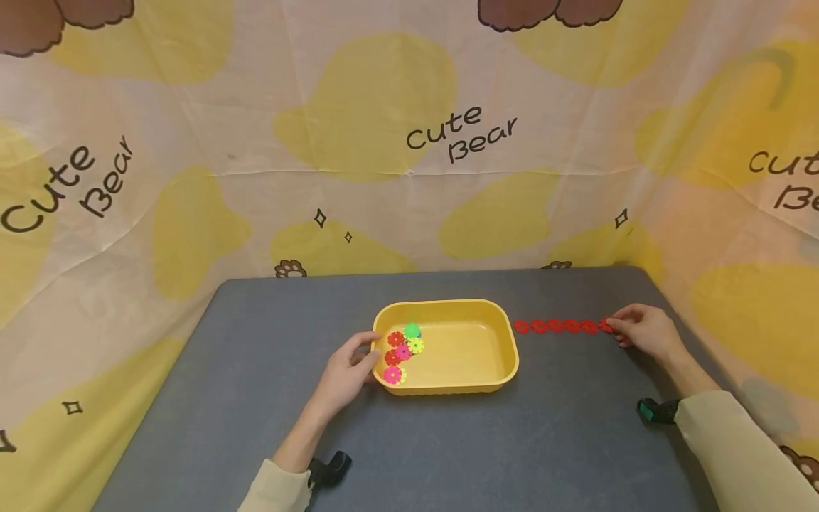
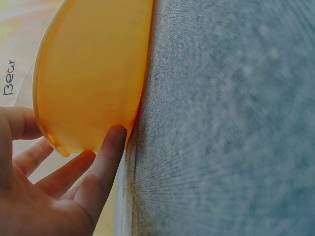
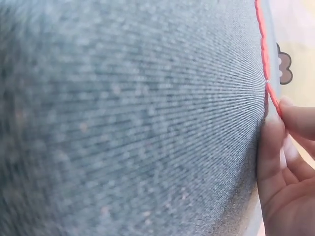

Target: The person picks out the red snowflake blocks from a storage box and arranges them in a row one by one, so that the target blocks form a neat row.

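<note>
Several red flower-shaped discs lie in a straight row on the table, running right from the yellow tray. My right hand pinches the red disc at the row's right end between thumb and finger. In the right wrist view this disc tilts up from the table at an angle to the others. My left hand grips the left end of the tray, its fingers against the outer wall. Inside the tray's left side sit loose flower discs in red, pink, yellow and green.
The grey table has its back edge along a hanging cloth printed with "Cute Bear". More of the cloth hangs along both sides. A black strap device is on the left wrist, another on the right.
</note>
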The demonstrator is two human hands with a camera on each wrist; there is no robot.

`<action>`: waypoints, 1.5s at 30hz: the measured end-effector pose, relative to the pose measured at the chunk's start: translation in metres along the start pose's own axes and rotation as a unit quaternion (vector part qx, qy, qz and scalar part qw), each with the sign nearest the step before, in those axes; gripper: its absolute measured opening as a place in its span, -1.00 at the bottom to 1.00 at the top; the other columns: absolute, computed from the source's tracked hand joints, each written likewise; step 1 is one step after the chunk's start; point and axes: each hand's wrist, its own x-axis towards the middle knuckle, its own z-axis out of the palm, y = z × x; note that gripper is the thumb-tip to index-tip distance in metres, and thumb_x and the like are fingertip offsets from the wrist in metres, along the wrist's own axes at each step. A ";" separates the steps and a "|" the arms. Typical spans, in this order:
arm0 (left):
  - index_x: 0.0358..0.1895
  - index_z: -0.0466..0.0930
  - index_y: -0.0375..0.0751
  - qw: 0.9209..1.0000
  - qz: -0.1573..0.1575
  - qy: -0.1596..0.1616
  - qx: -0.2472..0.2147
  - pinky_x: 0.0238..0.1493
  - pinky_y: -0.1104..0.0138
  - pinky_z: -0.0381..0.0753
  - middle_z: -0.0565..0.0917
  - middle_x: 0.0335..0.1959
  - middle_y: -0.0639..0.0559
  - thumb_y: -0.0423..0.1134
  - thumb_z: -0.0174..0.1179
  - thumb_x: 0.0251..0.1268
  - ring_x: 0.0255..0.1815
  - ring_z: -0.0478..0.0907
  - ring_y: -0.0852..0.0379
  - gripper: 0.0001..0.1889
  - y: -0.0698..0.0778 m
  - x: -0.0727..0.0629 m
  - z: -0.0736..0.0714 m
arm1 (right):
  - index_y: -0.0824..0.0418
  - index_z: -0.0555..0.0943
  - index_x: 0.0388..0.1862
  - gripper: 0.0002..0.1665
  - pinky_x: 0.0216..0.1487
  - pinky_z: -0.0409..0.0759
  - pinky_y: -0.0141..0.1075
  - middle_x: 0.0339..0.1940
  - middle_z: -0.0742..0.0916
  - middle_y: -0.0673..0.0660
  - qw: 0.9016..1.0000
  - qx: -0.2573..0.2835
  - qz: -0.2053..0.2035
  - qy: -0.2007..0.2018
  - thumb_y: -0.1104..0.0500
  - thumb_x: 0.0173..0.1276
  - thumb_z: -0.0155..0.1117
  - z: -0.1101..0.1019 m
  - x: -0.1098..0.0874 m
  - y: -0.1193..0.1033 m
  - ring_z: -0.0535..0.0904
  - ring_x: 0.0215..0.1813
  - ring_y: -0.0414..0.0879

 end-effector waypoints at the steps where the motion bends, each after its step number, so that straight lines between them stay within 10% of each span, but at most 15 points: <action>1: 0.31 0.54 -0.09 1.000 0.000 0.000 0.000 -0.17 0.17 0.76 0.56 0.26 -0.13 -0.19 0.21 0.50 0.07 0.67 -0.07 -0.62 0.000 0.000 0.000 | 0.53 0.58 0.00 -0.57 -0.41 0.71 -0.26 -0.31 0.76 0.23 1.000 -0.014 -0.001 0.001 0.12 0.50 0.29 0.000 0.000 0.000 0.66 -0.44 -0.10; 18: 0.31 0.53 -0.10 1.000 0.001 0.000 -0.001 -0.19 0.17 0.76 0.56 0.26 -0.15 -0.20 0.19 0.51 0.06 0.67 -0.06 -0.63 0.001 0.000 0.001 | 0.48 0.59 0.02 -0.54 -0.43 0.70 -0.26 -0.30 0.74 0.26 0.999 -0.024 -0.004 0.039 0.05 0.50 0.28 -0.001 -0.002 -0.007 0.68 -0.48 -0.08; 24: 0.31 0.53 -0.09 1.000 -0.001 0.000 0.001 -0.17 0.17 0.76 0.55 0.27 -0.15 -0.19 0.18 0.51 0.04 0.67 -0.05 -0.63 0.000 0.001 -0.001 | 0.38 0.60 0.07 -0.48 -0.40 0.70 -0.25 -0.09 0.72 0.43 0.998 -0.023 -0.030 0.055 -0.08 0.51 0.26 -0.002 -0.003 -0.033 0.72 -0.44 -0.04; 34: 0.32 0.52 -0.10 1.000 0.003 -0.001 0.004 -0.17 0.17 0.76 0.55 0.27 -0.17 -0.20 0.19 0.51 0.05 0.67 -0.06 -0.62 0.002 0.001 0.000 | 0.31 0.63 0.07 -0.51 -0.42 0.69 -0.16 -0.31 0.74 0.06 0.997 0.011 -0.056 0.045 -0.09 0.48 0.30 0.009 -0.007 -0.087 0.74 -0.37 0.03; 45: 0.32 0.52 -0.12 1.000 0.007 -0.001 -0.001 -0.18 0.16 0.76 0.55 0.27 -0.17 -0.21 0.19 0.51 0.05 0.67 -0.08 -0.62 0.001 0.000 0.001 | 0.29 0.67 -0.01 -0.60 -0.38 0.68 -0.26 -0.33 0.73 0.14 0.994 0.039 -0.098 0.034 -0.03 0.48 0.31 0.035 -0.010 -0.126 0.70 -0.36 0.07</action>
